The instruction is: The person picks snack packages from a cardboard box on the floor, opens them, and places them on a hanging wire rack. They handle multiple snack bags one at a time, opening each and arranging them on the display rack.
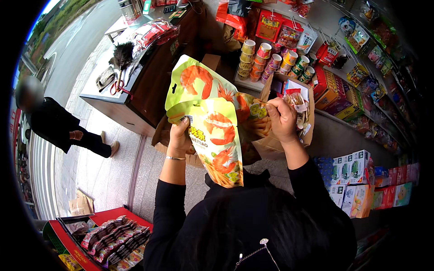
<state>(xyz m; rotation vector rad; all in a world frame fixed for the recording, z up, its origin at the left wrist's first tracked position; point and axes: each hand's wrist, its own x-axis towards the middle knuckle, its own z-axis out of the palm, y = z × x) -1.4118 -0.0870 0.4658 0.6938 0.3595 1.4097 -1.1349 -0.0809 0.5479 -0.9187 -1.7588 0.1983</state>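
Observation:
Two light-green foil snack bags with shrimp pictures are held up before my chest. My left hand (179, 135) pinches the nearer snack bag (218, 145) near its upper left edge, thumb on the front, fingers hidden behind it. Behind and above it, the farther snack bag (195, 76) lies tilted, its lower edge covered by the nearer one. With thumb and curled fingers my right hand (283, 118) grips the farther bag at its right end. Beneath the bags an open cardboard box (307, 133) holds small packets.
At upper left stands a counter (112, 111) with a feather duster (122, 56) and scissors (117, 88). Stacked cups (262, 59) line a low shelf. Milk cartons (351, 167) stand at right, a red snack rack (115, 237) at lower left. A person (54, 122) stands outside.

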